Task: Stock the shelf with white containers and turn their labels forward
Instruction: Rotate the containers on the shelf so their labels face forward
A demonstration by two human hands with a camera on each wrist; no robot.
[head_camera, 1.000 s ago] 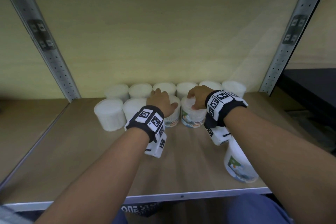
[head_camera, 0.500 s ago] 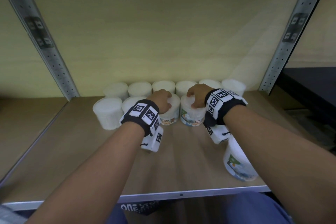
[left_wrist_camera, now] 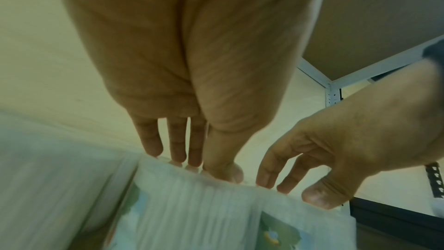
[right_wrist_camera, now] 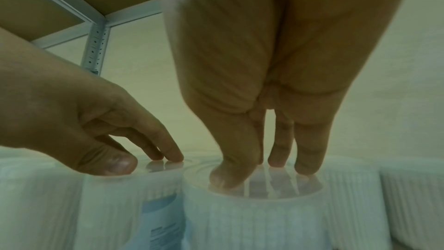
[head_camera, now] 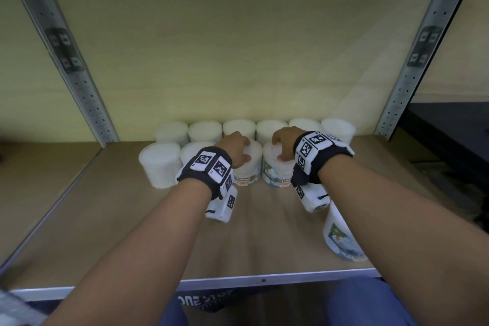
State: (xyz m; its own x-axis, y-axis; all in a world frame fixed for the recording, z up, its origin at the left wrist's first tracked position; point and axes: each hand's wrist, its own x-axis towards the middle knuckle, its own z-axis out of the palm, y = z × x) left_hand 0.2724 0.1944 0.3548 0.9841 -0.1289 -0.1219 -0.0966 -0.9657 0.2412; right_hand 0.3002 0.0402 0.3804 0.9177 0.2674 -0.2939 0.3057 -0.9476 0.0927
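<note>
Just below the centre of the head view, the left hand (head_camera: 234,147) is resting on the lid of one white container (head_camera: 247,169), fingertips (right_wrist_camera: 173,156) and thumb pressing down on the top. Right beside it, the right hand (head_camera: 284,144) is doing the same on the neighbouring container (head_camera: 276,172), its fingers (right_wrist_camera: 308,151) standing nearly straight on the lid. Both labels are facing the viewer. Further containers are standing behind in a back row (head_camera: 239,127) on the shelf (head_camera: 105,219). Another labelled container (head_camera: 341,235) is sitting at lower right, partly behind the right forearm.
</note>
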